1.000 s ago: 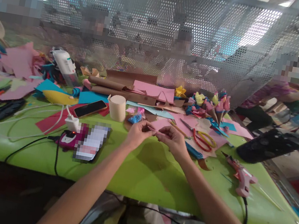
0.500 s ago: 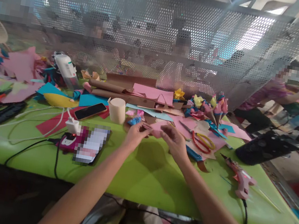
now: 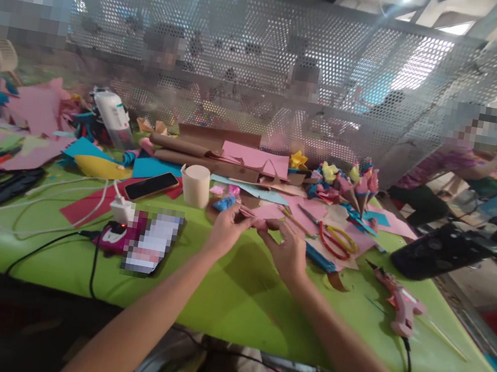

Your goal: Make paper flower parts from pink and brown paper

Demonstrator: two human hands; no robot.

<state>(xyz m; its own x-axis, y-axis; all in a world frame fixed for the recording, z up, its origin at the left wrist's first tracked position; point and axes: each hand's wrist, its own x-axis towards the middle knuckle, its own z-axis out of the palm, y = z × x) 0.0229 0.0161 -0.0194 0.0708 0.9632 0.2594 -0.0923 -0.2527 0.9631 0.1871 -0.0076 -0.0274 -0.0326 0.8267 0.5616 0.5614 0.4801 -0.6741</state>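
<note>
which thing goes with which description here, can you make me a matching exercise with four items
1. scissors
2. right hand
3. cream roll
4. glue gun

A. standing upright
B. pink, lying flat on the table
C. partly red, partly yellow
D. pinching a small pink piece

Pairs: 1-C, 2-D, 3-A, 4-B

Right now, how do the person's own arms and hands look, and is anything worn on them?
The bare, ungloved left hand and bare, ungloved right hand join slim, tapering, bare forearms; no sleeve, watch, bracelet or marking shows on either forearm. Any ring would be too small to tell.
</note>
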